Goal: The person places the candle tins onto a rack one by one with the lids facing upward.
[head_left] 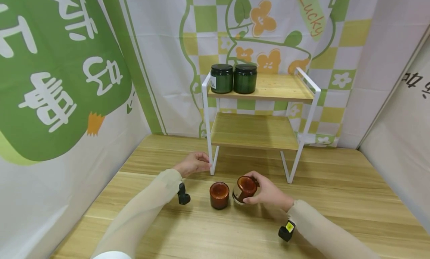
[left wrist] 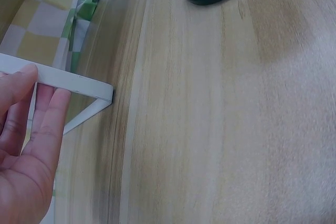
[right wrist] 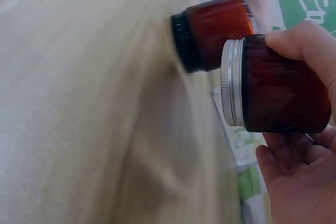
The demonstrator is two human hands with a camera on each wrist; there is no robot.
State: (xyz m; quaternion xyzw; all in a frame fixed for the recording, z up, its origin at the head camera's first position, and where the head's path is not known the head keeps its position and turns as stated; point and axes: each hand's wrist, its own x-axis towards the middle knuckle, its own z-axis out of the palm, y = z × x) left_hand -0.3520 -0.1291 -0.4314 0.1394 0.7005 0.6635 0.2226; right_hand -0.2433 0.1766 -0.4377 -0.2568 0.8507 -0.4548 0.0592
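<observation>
My left hand [head_left: 195, 164] pinches the front left leg of a white-framed shelf [head_left: 207, 128] near its foot. In the left wrist view the thumb lies on one side of the white leg [left wrist: 79, 83] and fingertips on the other. My right hand [head_left: 268, 192] grips an amber glass jar [head_left: 246, 187] with a silver lid [right wrist: 232, 82]. That jar is upside down and slightly tilted; whether it touches the table I cannot tell. Left of it, a second amber jar [head_left: 219, 195] stands upside down on its black lid [right wrist: 186, 43].
Two green jars [head_left: 221, 79] with black lids stand side by side at the left of the wooden top board [head_left: 279, 86]. Below is a lower board [head_left: 255, 131]. The shelf stands on a wooden table [head_left: 319, 214], with printed curtains [head_left: 161, 65] behind and at both sides.
</observation>
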